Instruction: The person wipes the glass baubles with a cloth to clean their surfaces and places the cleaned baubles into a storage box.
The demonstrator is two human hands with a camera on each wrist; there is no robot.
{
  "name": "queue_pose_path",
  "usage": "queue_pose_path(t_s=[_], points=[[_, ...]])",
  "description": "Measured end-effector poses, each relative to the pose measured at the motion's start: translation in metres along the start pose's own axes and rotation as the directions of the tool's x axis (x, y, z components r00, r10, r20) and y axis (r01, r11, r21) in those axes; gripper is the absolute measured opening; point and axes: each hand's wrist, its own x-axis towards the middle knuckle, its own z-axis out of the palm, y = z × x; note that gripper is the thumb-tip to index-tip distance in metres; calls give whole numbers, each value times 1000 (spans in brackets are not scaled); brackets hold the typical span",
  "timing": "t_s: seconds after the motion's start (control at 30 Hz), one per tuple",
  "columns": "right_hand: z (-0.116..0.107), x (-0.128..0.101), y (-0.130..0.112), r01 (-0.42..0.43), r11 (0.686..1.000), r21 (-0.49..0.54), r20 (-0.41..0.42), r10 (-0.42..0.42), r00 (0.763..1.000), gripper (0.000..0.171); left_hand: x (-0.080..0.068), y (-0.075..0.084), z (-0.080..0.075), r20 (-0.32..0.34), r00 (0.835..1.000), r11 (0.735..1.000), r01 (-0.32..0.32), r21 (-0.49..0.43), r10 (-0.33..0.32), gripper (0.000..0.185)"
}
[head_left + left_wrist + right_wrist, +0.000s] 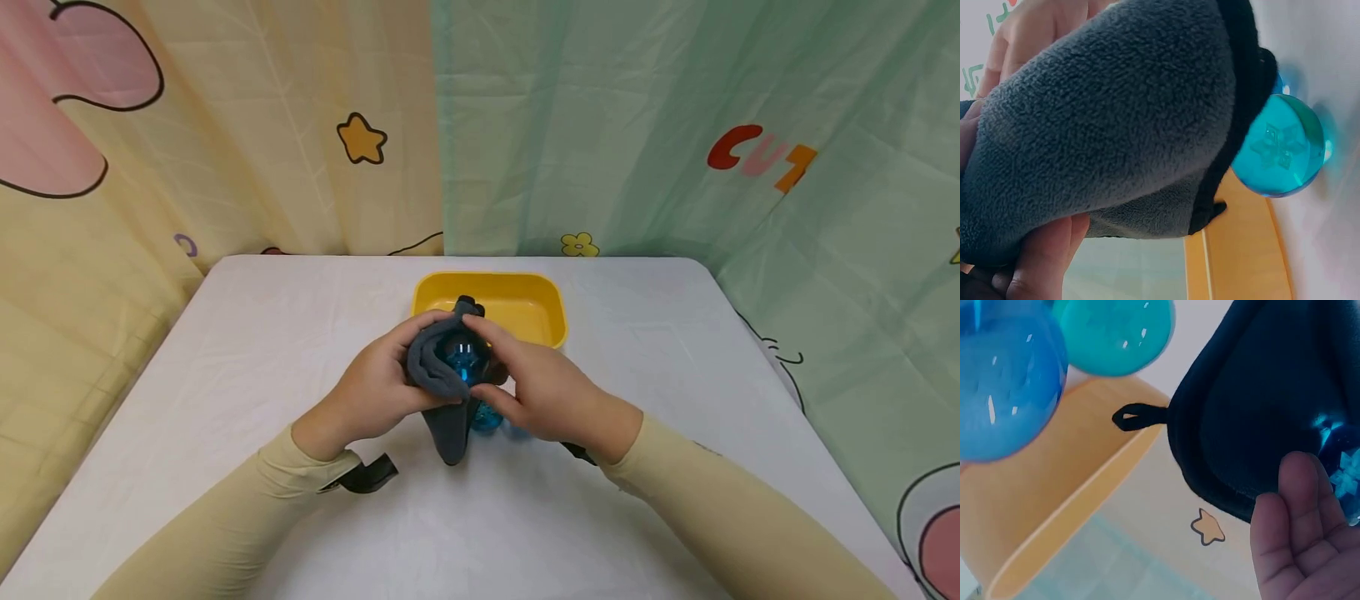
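A dark grey cloth (pixel 427 362) with black edging and a hanging loop is bunched in my left hand (pixel 367 387), fingers above and thumb below. Nestled in its fold is a clear blue ball (pixel 467 357). My right hand (pixel 555 392) holds this ball from the right between thumb and fingers. The right wrist view shows star shapes inside the held ball (pixel 1349 478), partly behind my fingertips. Below the cloth, a teal ball (pixel 1282 150) and a blue ball (pixel 1007 387) rest on the table. From the head these two are partly hidden by my hands.
A yellow tray (pixel 551 312) stands just behind my hands on the white table (pixel 300 308). Printed curtains (pixel 600 125) hang behind and beside the table. A black strap (pixel 367 475) sticks out from my left wrist.
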Motion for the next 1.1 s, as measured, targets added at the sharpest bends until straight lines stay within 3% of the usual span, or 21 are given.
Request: queue_pose_path(t_s=[0.23,0.4,0.5,0.63,0.8,0.93,1.1], points=[[-3,-1,3,146,965,-219,-37,-157,987,76,0,1,-1,15,999,999,35,-32,-35,83],[-3,0,5,174,943,-285,-71,-202,977,72,-1,2,0,22,999,999,43,-29,-43,83],[-3,-1,4,140,959,-247,-74,-162,984,73,-1,2,0,22,999,999,37,-29,-36,83],[-1,-1,0,17,997,-76,-58,-21,998,72,-1,3,0,18,1000,1000,22,-20,-21,83],[3,0,-1,-99,986,133,-29,104,994,59,-1,2,0,7,1000,1000,15,5,-15,83],[3,1,-2,-86,991,103,-5,87,996,68,-1,0,0,-6,1000,1000,1,31,-1,83],[0,2,-3,7,996,-88,27,-5,1000,83,-1,-3,-3,-20,999,999,34,20,-33,83]])
